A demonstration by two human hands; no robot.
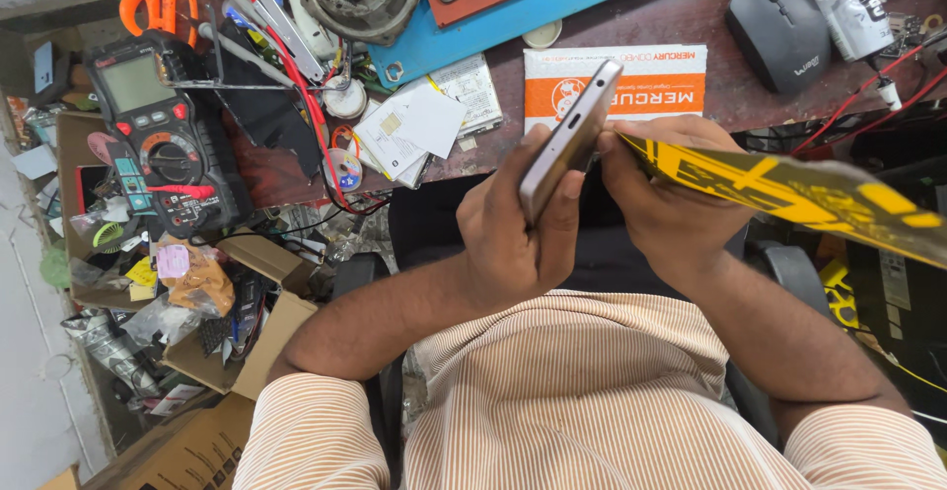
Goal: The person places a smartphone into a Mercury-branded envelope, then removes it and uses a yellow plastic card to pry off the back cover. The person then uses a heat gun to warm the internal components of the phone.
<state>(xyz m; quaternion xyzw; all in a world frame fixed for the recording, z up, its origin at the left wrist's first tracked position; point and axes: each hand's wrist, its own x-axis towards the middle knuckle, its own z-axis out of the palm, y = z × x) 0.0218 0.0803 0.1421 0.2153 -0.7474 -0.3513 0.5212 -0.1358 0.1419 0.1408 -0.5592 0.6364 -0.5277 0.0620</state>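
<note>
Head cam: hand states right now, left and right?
Left hand: closed on a slim phone, held edge-up.
Right hand: closed on a yellow-and-black sheet.

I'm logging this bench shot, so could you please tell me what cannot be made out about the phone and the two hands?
Head view only:
- The phone shows edge-on; its screen and back cannot be seen.
- The left hand covers the phone's lower part.
- The right hand has its fingertips hidden behind the yellow-and-black sheet.
- The sheet runs off the right edge, so its full shape is unknown.
</note>
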